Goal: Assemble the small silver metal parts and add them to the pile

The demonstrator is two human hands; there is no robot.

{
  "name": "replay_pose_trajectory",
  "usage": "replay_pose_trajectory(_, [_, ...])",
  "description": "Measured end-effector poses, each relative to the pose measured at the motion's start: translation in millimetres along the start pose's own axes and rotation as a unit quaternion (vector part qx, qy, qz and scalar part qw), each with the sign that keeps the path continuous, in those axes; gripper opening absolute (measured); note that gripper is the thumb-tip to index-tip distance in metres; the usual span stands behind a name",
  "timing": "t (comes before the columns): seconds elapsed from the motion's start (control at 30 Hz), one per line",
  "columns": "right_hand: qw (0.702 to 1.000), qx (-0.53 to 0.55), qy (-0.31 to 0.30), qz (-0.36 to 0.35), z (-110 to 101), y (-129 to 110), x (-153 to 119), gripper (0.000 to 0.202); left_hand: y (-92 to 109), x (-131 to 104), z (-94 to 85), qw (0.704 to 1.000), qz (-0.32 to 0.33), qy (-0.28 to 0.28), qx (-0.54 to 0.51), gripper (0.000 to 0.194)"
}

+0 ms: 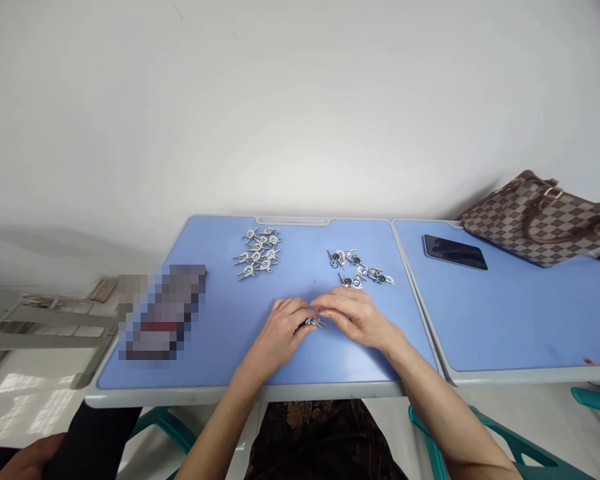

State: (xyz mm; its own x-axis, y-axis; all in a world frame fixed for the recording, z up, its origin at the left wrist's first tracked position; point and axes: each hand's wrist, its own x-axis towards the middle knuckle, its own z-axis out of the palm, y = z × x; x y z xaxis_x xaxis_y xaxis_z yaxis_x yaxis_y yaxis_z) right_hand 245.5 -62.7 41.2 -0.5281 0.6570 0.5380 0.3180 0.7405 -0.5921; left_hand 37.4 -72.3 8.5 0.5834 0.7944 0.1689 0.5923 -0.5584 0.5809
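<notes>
Small metal piece (316, 322) is lying within the left hand's (283, 328) closed grip, near the middle of the front edge of the bench (220, 333). The right hand (354, 315) is curling beside it; whether its grip is closed cannot be told. Metal parts (258, 252) are lying toward the back edge, dark-centred parts (356, 261) nearer the right edge.

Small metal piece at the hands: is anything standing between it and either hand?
Nothing visible stands in the way. The left hand grips the small metal piece, and the right hand is close beside it. The left pile and right pile lie farther back.
</notes>
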Motion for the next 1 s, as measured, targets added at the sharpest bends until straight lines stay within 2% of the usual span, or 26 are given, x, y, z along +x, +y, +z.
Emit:
replay_pose_trajectory(0.23, [0.994, -0.105, 0.039, -0.009, 6, 0, -1, 0.019, 2, 0, -0.1, 0.999, 0.018, 0.001, 0.028, 0.014])
replay_pose_trajectory(0.4, [0.996, -0.086, 0.018, -0.001, 12, 1, -2, 0.015, 2, 0, -0.2, 0.999, 0.022, 0.005, 0.044, 0.013])
replay_pose_trajectory(0.53, [0.995, -0.103, -0.002, -0.004, 10, 0, -1, 0.022, 3, 0, -0.2, 0.998, 0.025, 0.013, 0.057, 0.013])
replay_pose_trajectory(0.7, [0.997, -0.033, -0.057, 0.031, 0, -1, -1, 0.038, 3, 0, 0.2, 0.998, 0.030, 0.009, 0.050, 0.013])
replay_pose_trajectory(1.0, [0.996, -0.083, -0.002, 0.016, -1, 3, -3, 0.025, 9, -5, 5.5, 0.995, 0.034, 0.051, 0.084, 0.017])
